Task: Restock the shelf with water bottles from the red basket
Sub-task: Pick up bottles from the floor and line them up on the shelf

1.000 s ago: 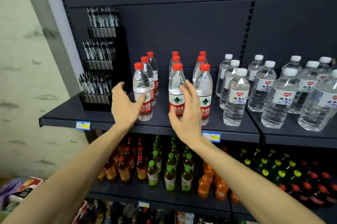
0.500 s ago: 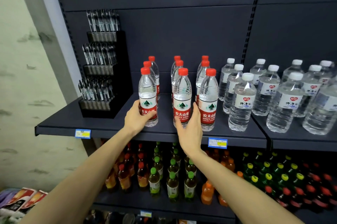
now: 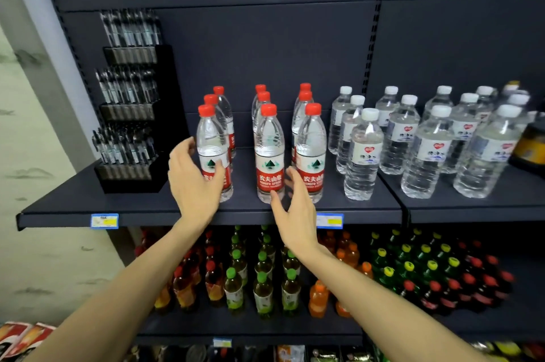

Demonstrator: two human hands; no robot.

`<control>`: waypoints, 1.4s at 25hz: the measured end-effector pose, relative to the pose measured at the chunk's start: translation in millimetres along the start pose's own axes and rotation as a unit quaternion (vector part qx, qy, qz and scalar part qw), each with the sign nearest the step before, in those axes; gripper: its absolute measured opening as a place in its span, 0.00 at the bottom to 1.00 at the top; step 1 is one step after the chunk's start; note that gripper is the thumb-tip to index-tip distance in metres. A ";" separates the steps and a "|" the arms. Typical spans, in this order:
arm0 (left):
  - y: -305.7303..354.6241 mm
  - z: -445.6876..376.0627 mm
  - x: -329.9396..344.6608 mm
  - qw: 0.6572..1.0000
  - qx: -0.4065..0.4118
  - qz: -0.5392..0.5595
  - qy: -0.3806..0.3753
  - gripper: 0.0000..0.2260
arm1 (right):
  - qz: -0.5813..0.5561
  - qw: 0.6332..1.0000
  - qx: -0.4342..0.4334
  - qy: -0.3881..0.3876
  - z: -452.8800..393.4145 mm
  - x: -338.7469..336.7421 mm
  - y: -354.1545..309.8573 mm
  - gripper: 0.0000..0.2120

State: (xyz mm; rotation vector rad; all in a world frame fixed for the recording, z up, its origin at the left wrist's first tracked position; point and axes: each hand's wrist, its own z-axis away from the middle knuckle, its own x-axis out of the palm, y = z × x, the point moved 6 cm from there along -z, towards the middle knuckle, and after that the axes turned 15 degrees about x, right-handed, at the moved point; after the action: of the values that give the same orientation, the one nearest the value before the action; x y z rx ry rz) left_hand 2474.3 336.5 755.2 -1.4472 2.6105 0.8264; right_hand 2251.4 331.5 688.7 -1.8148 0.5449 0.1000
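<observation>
Hands hover by the front red-capped water bottles (image 3: 269,155) upright on the shelf (image 3: 141,205): left hand (image 3: 196,182) loosely spread, thumb touching one label; right hand (image 3: 295,211) relaxed, holding nothing.

I see both hands easing off: left hand (image 3: 194,182) loosens off front-left bottle (image 3: 213,155), right hand (image 3: 295,211) opens beside middle bottle (image 3: 269,155).
</observation>
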 end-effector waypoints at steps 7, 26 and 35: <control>119.0 22.5 55.9 0.984 0.093 0.111 -0.102 0.17 | -0.003 0.997 -0.051 0.061 -0.7 -105.7 7.9 0.17; 336.9 -46.6 193.2 0.971 0.075 -0.054 -0.219 0.28 | -0.029 0.999 -0.032 0.029 -162.4 -350.8 -5.0 0.12; 361.2 -62.6 191.1 0.963 0.058 0.002 -0.262 0.26 | -0.007 0.999 0.042 -0.030 -172.0 -369.3 7.1 0.08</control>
State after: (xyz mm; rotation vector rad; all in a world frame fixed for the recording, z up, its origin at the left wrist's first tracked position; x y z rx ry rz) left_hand 2091.4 311.1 909.0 -1.0162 2.2183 0.8924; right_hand 1885.4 286.3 862.0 -1.7274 0.4868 0.1195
